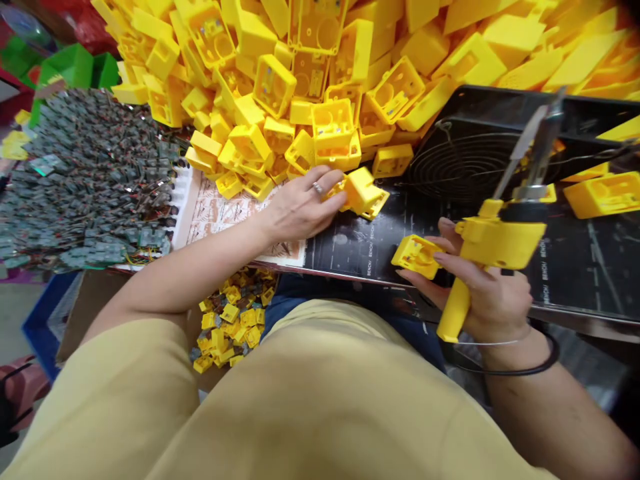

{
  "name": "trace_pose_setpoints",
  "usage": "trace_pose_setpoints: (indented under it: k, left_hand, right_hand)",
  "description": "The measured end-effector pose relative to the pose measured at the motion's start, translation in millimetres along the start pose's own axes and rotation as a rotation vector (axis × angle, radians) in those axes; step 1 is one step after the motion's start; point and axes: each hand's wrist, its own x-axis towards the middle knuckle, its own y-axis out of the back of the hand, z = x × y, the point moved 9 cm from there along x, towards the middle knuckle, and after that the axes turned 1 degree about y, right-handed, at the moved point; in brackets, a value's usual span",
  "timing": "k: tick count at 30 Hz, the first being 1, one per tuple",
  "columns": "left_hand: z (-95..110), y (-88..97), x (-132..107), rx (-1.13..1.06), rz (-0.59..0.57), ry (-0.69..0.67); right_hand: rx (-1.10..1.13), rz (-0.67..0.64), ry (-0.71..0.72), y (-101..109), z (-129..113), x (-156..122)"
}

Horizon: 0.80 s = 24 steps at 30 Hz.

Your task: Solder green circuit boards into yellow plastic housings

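Note:
My left hand (305, 203), a ring on one finger, is at the front of the heap with its fingers curled on a small yellow plastic case (363, 190). Part of that case is behind the fingers. In my right hand (493, 293) is a yellow soldering gun (503, 240), its metal tip pointing up and away. The same hand's thumb and fingertips pinch another small open yellow case (416, 256), its hollow side showing metal bits. Both hands are over the black mat (345, 247) at the bench's front edge.
Yellow cases (270, 87) are heaped along the back. A black fan with a wire grille (465, 160) stands right of centre. Many grey wired parts (85, 180) pile up at left, near green bins (67, 67). Below the bench edge lie more small yellow pieces (233, 327).

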Motion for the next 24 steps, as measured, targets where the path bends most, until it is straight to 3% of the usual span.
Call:
trace_pose_setpoints:
  k: [4, 8, 11, 14, 16, 18, 21, 24]
  left_hand:
    - [-28, 3.9, -39, 0.098, 0.039, 0.058]
    - [-41, 20.7, -57, 0.16, 0.086, 0.179]
    - [-18, 47.2, -70, 0.157, 0.253, 0.207]
    - [40, 61.6, -81, -0.032, 0.466, -0.007]
    - [66, 45.6, -79, -0.129, 0.415, -0.057]
    - [77, 25.7, -74, -0.159, 0.344, -0.073]
    - [64, 9.6, -69, -0.146, 0.281, -0.008]
    - [38, 7.5, -69, -0.102, 0.195, 0.11]
  right_hand:
    - [0.016, 0.018, 0.099, -9, -13, 18]
    - [0.0, 0.003, 0.108, -16, -18, 29]
    - [0.009, 0.0, 0.106, -21, -21, 29]
    - [0.041, -0.016, 0.106, -28, -21, 27]
    - [0.052, -0.026, 0.118, -31, -22, 26]
    - [0.051, -0.031, 0.128, -32, -23, 26]
    - [0.051, -0.035, 0.134, -30, -24, 26]
    - [0.051, -0.049, 0.146, -27, -26, 24]
